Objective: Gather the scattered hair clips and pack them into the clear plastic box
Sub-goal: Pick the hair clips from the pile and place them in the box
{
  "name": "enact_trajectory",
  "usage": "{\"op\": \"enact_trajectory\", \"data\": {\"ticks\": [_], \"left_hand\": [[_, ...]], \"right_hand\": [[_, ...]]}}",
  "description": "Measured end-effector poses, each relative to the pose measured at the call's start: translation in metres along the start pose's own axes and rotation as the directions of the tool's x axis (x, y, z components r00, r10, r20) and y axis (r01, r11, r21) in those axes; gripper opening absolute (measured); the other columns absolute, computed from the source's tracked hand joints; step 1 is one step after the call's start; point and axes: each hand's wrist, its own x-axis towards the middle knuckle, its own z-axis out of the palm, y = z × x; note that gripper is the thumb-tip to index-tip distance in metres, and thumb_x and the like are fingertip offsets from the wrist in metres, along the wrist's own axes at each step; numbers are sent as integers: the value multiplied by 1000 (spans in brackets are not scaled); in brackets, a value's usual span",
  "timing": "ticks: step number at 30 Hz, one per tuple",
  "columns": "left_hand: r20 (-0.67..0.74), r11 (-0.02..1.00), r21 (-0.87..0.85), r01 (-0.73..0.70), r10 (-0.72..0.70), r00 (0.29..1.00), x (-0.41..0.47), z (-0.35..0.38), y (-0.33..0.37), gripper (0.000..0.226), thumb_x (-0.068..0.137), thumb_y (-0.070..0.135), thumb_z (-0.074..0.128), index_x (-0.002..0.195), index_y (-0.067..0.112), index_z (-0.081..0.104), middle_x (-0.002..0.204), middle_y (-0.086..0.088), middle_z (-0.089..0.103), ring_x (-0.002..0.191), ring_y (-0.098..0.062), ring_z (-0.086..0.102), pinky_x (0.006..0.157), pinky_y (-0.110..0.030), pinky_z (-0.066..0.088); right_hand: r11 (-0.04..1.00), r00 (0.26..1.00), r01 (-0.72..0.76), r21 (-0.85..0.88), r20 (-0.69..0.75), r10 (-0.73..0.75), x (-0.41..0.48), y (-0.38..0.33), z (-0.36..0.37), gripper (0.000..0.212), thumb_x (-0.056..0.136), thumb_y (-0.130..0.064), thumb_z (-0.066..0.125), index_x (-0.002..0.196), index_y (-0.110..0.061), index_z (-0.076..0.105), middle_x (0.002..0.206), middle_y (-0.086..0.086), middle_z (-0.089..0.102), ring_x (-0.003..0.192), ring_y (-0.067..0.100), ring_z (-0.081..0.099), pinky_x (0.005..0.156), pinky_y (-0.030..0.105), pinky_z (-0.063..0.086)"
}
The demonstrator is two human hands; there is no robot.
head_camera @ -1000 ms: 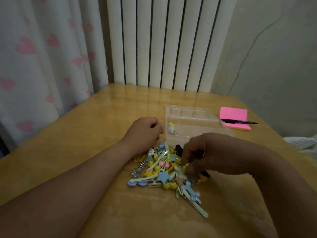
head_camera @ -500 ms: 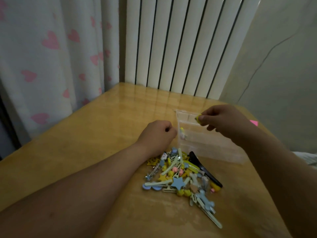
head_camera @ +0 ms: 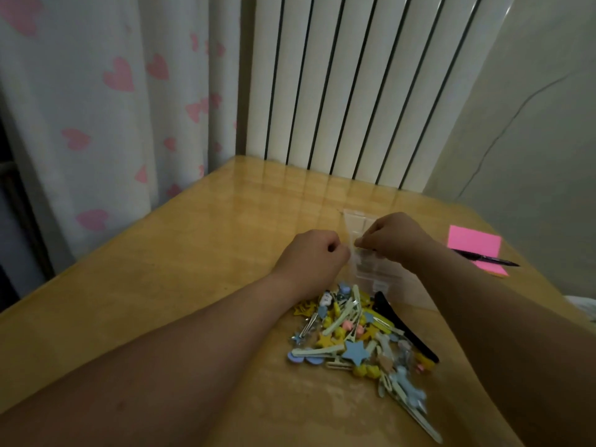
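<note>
A heap of colourful hair clips (head_camera: 361,337) lies on the wooden table (head_camera: 200,272) between my forearms, with a blue star clip (head_camera: 354,351) and a long black clip (head_camera: 407,332) in it. Just beyond the heap stands the clear plastic box (head_camera: 353,221). My left hand (head_camera: 314,258) is curled against the box's left wall, thumb and fingertips at its rim. My right hand (head_camera: 395,237) hovers over the box's left part with its fingertips pinched together low inside; the small clip between them is barely visible. My hands hide the box's inside.
A pink sticky-note pad (head_camera: 474,245) with a black pen (head_camera: 487,260) across it lies at the right, near the table edge. A white radiator (head_camera: 354,91) and a heart-print curtain (head_camera: 113,108) stand behind the table.
My right hand left the heap with a small yellow clip, rose over the box, and now has dropped to the box's left side. My left hand stayed at the box wall.
</note>
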Motion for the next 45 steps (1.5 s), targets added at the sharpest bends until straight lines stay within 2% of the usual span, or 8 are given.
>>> {"op": "enact_trajectory", "data": {"ticks": [7,12,19,23,30,36,39,45], "left_hand": [[7,1000,-4,7,-7,1000,0,-1,0,39,102,37,57,84,4,68,78,-13,71,74,-33,67,71,-53,57],[39,999,32,-6,5,999,-1,-2,2,41,105,36,56,88,1,68,80,-15,71,73,-35,65,67,-49,56],[32,1000,19,-11,11,999,0,-1,3,36,104,31,58,74,16,69,67,6,70,51,-2,57,52,-26,41],[26,1000,-17,4,-3,1000,0,-1,2,42,104,28,58,62,24,57,55,20,61,51,1,54,56,-27,36],[14,1000,-24,13,-13,1000,1,-1,-1,30,99,27,60,73,17,73,70,7,71,66,-10,62,68,-38,51],[27,999,-46,22,-21,999,0,0,1,30,101,27,61,76,15,73,58,19,62,56,0,53,59,-31,41],[28,998,-63,16,-15,999,0,-2,2,30,100,27,62,76,13,72,59,14,63,60,-7,56,63,-34,46],[27,998,-61,16,-15,1000,0,-2,1,36,103,30,59,72,13,64,64,4,65,55,-10,57,58,-34,47]], "right_hand": [[971,941,199,131,-303,-152,-28,27,-11,21,95,-38,72,84,-21,76,82,-4,73,72,15,65,64,31,48],[906,885,378,191,-360,-293,-80,40,-19,16,98,-38,69,86,-28,74,80,-8,72,73,7,66,66,32,52],[816,816,578,14,17,-578,-113,28,-25,9,94,-33,73,100,-38,77,91,-18,71,86,1,64,74,25,54],[703,698,710,-49,181,-693,-129,14,-15,14,90,-28,76,99,-38,77,96,-23,65,90,0,61,72,18,51],[544,594,804,-239,335,-731,-136,5,-3,20,90,-27,69,106,-39,74,102,-28,48,96,-6,42,77,10,40],[507,590,806,-304,355,-725,-135,5,2,21,96,-17,66,105,-36,68,101,-25,46,94,-1,41,71,11,38],[520,600,799,-302,340,-725,-133,6,3,17,98,-20,60,102,-36,62,102,-22,49,93,2,42,72,14,39],[817,815,576,18,-91,-573,-122,11,-5,8,100,-38,56,93,-37,60,84,-17,64,83,-2,60,64,16,43]]}}
